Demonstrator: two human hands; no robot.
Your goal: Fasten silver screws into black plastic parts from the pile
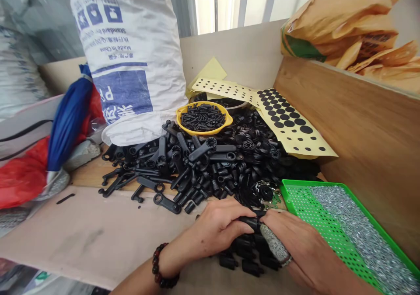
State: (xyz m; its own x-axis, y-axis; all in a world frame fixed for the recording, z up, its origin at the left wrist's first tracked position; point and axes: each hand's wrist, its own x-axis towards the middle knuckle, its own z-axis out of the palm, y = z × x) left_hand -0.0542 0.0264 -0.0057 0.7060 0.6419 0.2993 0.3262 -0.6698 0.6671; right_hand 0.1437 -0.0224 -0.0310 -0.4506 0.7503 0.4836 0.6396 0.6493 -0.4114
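Observation:
Near the front of the table, my left hand point(218, 225) pinches a black plastic cylinder point(250, 221) between thumb and fingers. A beaded bracelet point(156, 264) circles that wrist. My right hand point(295, 234) closes on the other end of the same part, and its fingertips are partly hidden. A grey speckled knit cover point(274, 244) shows at its thumb. Below both hands, several short black plastic pieces point(252, 267) lie in rows. Just beyond is a heap of black plastic arms point(203, 148), small black cylinders point(197, 196) and round black parts point(252, 144).
A yellow basket point(229, 121) holds black screw-like pieces. At right, a green perforated tray point(297, 199) contains small shiny metal parts point(357, 225) beside a wooden wall point(361, 133). Sheets of black round stickers point(285, 116), a white sack point(131, 67) and a blue umbrella point(67, 120) stand farther back.

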